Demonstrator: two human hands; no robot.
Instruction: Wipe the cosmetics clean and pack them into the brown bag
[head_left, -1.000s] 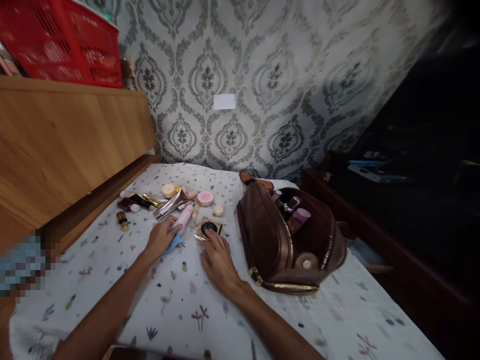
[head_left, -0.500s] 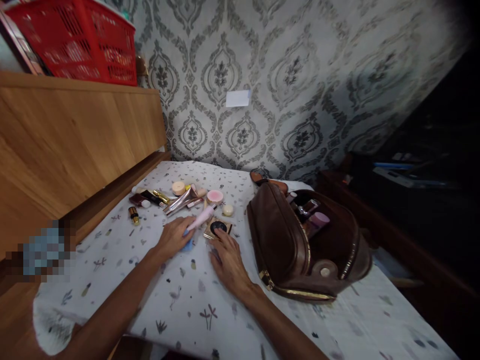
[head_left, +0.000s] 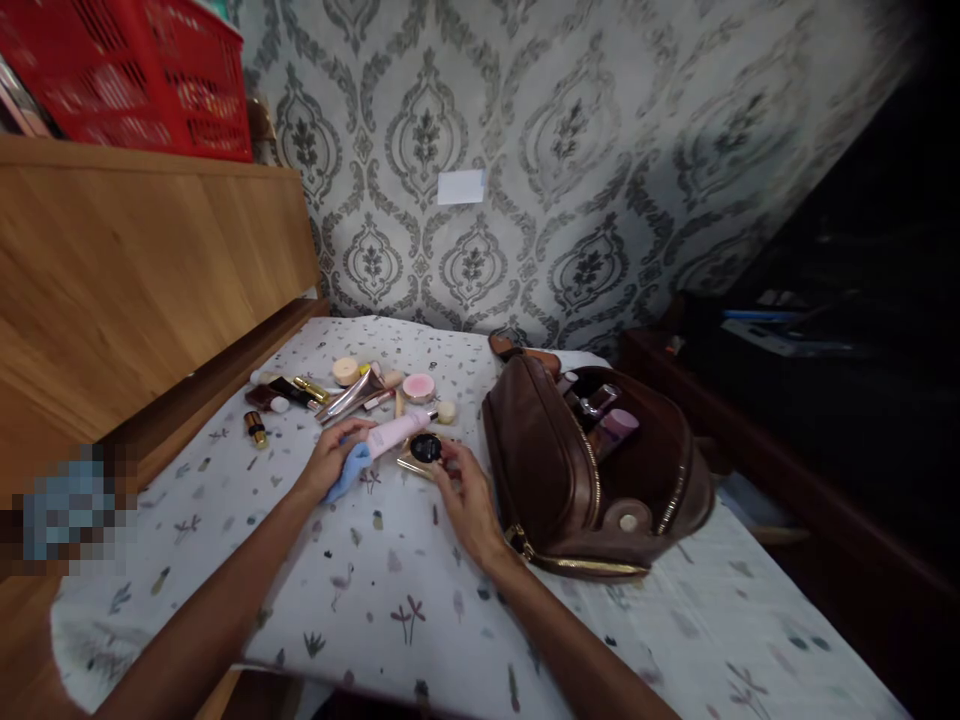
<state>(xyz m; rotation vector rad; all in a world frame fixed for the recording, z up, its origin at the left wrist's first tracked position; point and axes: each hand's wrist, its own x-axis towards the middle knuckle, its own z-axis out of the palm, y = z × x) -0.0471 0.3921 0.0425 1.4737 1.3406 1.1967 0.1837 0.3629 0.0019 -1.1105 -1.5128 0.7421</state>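
My left hand (head_left: 335, 462) is closed around a pale pink squeeze tube (head_left: 397, 432) with a dark tip, and a blue cloth (head_left: 351, 472) is bunched under the tube's near end. My right hand (head_left: 466, 500) has its thumb and fingers at the edge of a black round compact (head_left: 426, 448). Beneath that compact lies a gold flat case (head_left: 414, 466), partly covered. Just beyond the tube sit a small cream-lidded jar (head_left: 446, 411) and a pink round compact (head_left: 418, 387).
A brown makeup bag (head_left: 547, 460) stands unzipped on the right, with several cosmetics inside, one a pink-capped container (head_left: 619, 425). Farther left lie a silvery-pink tube (head_left: 352, 393), a small dropper bottle (head_left: 255, 429) and other makeup. A wooden cabinet (head_left: 150, 250) borders the left side.
The pink tube has turned flatter, showing its printed side, and more of the blue cloth shows. My right hand has shifted from lying over the black compact to gripping its edge.
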